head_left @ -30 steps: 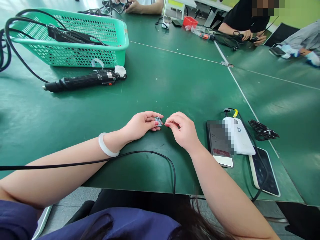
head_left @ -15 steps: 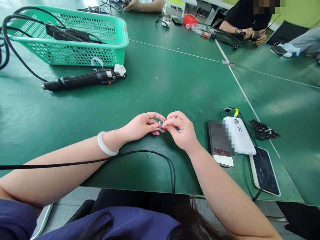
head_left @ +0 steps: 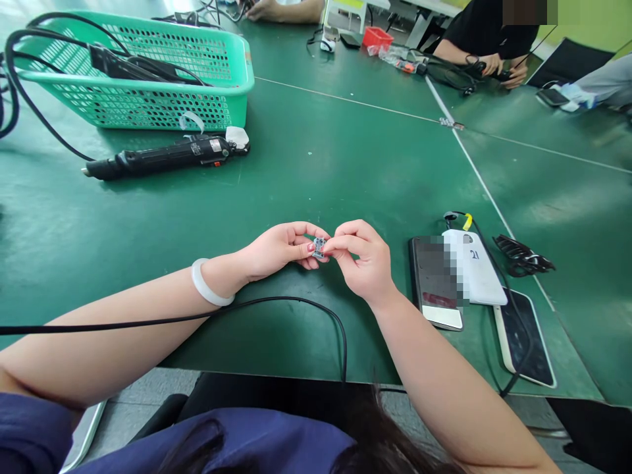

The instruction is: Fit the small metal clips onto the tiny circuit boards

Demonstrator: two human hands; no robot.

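A small grey part with dark detail [head_left: 319,247] is held above the green table, between both hands. It is too small for me to tell its kind. My left hand [head_left: 281,250] grips its left side between thumb and fingers, and a white bangle circles that wrist. From the right, my right hand [head_left: 363,257] pinches at the part's right edge with thumb and forefinger; the fingertips partly cover it. A black cable [head_left: 276,299] runs over my left forearm and bends down over the table's front edge.
An electric screwdriver [head_left: 162,157] lies in front of a green basket [head_left: 172,99] holding black cabled devices. On the right are phones [head_left: 526,339], a white device [head_left: 476,270] and a coiled cable [head_left: 523,255]. Other people's hands [head_left: 508,71] work across the green table [head_left: 316,178].
My right hand has shifted slightly right, its fingers straighter, so more of the grey part shows. The left hand stays nearly still.
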